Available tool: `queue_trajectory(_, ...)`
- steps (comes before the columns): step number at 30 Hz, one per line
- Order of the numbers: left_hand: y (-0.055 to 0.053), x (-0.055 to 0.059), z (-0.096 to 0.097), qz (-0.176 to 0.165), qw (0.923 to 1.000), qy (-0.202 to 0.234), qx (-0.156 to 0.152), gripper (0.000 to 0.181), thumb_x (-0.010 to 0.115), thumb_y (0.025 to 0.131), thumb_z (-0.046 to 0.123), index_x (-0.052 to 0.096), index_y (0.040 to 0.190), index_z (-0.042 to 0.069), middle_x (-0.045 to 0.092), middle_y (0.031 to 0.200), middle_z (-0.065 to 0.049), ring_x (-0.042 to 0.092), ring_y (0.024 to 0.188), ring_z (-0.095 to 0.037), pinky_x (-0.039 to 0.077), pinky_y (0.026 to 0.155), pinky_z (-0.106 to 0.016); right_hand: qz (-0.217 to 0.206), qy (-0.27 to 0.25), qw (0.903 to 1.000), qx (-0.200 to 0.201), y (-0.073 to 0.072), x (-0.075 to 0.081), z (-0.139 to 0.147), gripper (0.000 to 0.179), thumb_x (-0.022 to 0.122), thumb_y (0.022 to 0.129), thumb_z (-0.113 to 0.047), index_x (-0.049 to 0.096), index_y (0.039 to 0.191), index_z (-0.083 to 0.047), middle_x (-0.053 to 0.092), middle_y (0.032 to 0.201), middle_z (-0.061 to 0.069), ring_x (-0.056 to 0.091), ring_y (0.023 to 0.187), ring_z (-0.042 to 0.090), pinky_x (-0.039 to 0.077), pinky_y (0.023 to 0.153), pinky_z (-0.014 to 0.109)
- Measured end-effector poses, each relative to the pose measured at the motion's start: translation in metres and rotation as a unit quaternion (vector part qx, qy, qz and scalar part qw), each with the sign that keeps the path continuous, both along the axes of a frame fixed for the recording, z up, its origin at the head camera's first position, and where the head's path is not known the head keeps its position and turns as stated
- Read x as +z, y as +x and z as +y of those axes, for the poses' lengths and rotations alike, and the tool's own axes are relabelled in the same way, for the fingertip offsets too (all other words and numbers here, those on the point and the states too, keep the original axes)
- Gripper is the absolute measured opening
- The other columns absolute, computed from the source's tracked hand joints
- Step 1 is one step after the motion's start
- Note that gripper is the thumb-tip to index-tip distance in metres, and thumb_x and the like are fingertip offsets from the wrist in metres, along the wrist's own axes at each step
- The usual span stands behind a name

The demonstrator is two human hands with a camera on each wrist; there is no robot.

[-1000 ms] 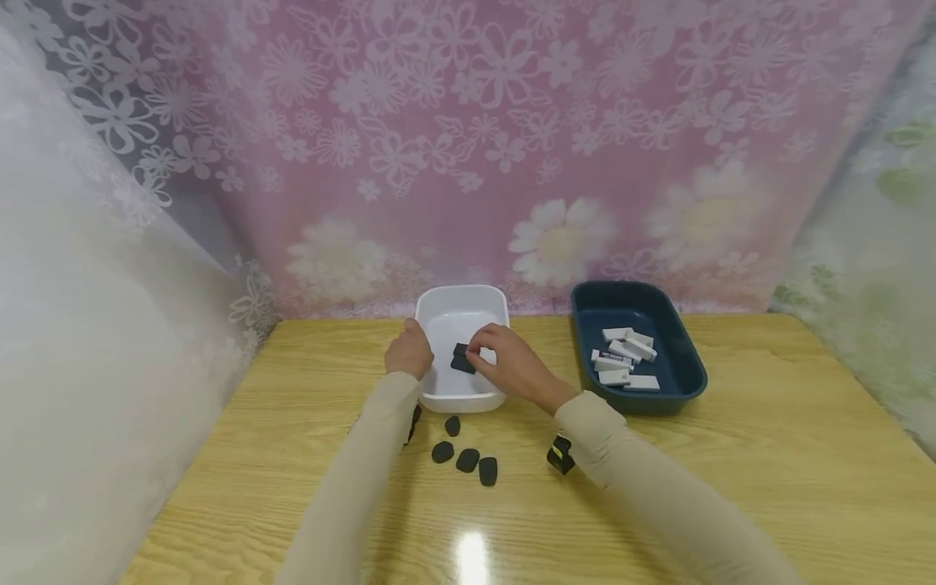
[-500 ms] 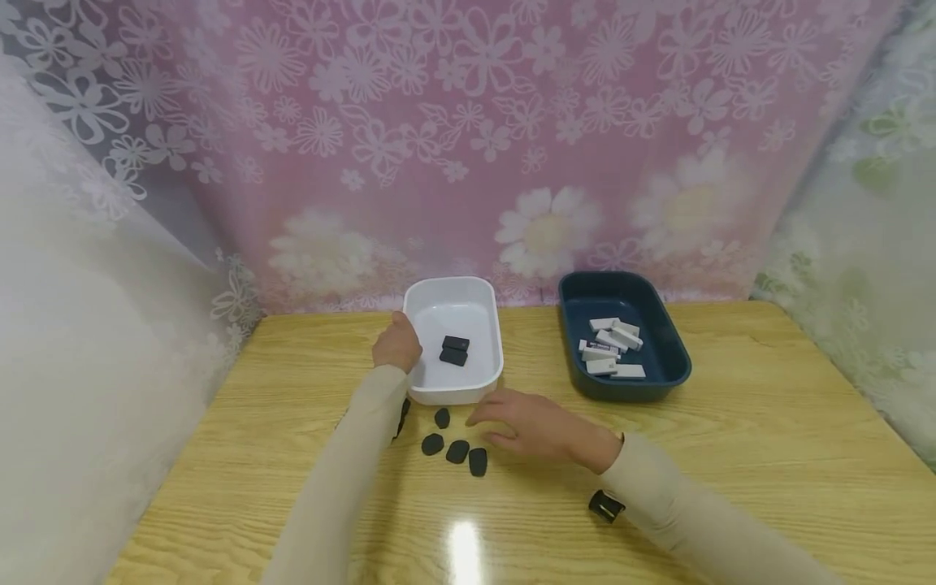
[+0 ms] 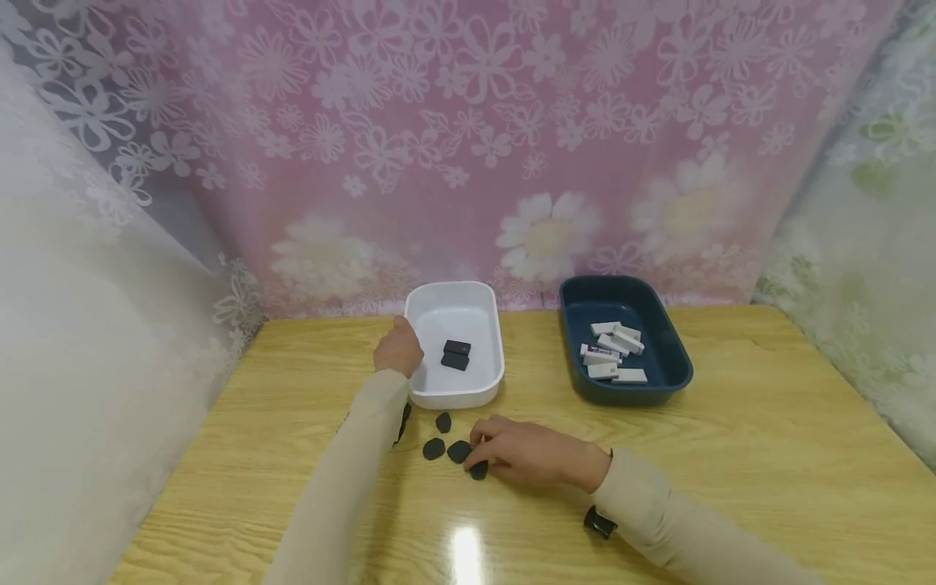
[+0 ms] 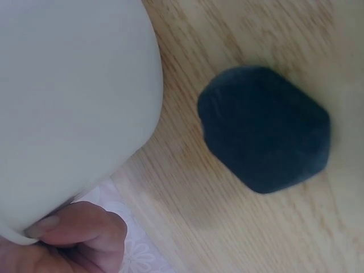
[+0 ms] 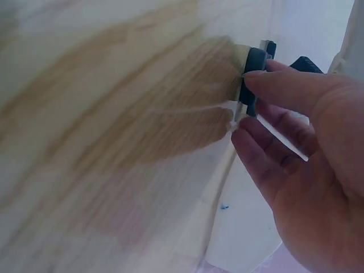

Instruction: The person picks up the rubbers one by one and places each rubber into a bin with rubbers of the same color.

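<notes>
My left hand (image 3: 398, 349) grips the left rim of a white plastic tub (image 3: 457, 400); in the left wrist view the thumb and curled fingers (image 4: 94, 230) show at its lip. Two black rectangular blocks (image 3: 455, 361) lie side by side in the tub. On the table in front, my right hand (image 3: 522, 451) pinches a flat black stone (image 3: 478, 470) between thumb and fingers, as the right wrist view also shows. Other black stones (image 3: 434, 448) lie just left of it. A large-looking dark stone (image 4: 264, 128) rests on the wood in the left wrist view.
A dark blue tub (image 3: 629, 396) stands to the right, holding several white eraser-like blocks (image 3: 603, 371). Both tubs are near the table's back edge, before a pink flowered curtain (image 3: 409, 162). The wooden table (image 3: 768, 455) stretches out to the right.
My right hand has come out of the white tub, back toward me, and its fingers have closed on the rightmost stone. The left hand keeps its hold on the rim.
</notes>
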State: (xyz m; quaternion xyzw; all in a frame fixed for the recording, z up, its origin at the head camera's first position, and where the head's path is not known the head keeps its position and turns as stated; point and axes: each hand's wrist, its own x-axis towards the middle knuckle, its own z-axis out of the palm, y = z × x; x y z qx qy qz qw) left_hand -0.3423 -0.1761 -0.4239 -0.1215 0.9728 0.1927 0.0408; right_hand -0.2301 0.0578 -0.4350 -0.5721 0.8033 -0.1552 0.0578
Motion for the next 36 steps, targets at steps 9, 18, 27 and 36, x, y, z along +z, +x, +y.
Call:
queue_trajectory(9,0.002,-0.001,0.002,0.004,1.0,-0.006,0.004,0.056,0.06,0.092,0.012,0.031,0.136,-0.007,0.065,0.09,-0.02,0.065,0.078,-0.033,0.053,0.066,-0.042,-0.026,0.027,0.9986,-0.036,-0.002,0.003,-0.001,0.02,0.072,0.086,-0.016,0.068,0.106,-0.014,0.054,0.108,-0.005,0.051,0.097,0.005,0.044,0.086,0.021)
queue_trajectory(18,0.005,0.004,0.004,0.014,0.9997,-0.019,0.008,0.049,0.058,0.093,0.012,0.035,0.133,-0.006,0.065,0.085,-0.019,0.066,0.076,-0.032,0.053,0.064,-0.042,-0.083,-0.036,0.9929,-0.076,-0.019,0.021,0.004,0.023,0.067,0.091,-0.02,0.065,0.114,-0.014,0.06,0.108,-0.007,0.056,0.095,0.006,0.047,0.084,0.026)
queue_trajectory(27,0.0,-0.001,0.003,0.012,0.9998,-0.016,0.008,0.052,0.061,0.093,0.013,0.035,0.133,-0.006,0.065,0.086,-0.018,0.066,0.077,-0.032,0.054,0.065,-0.041,-0.066,-0.185,0.9646,-0.176,-0.069,0.037,0.001,0.026,0.069,0.089,-0.013,0.064,0.113,-0.005,0.063,0.105,0.004,0.063,0.093,0.016,0.051,0.082,0.029)
queue_trajectory(36,0.002,0.0,0.005,0.019,0.9995,-0.015,0.018,0.052,0.063,0.092,0.013,0.036,0.132,-0.005,0.065,0.088,-0.019,0.066,0.079,-0.032,0.054,0.068,-0.042,-0.001,-0.068,0.9749,-0.212,-0.11,0.032,-0.027,0.018,0.071,0.087,-0.01,0.067,0.103,-0.006,0.066,0.098,0.004,0.061,0.086,0.017,0.049,0.078,0.034)
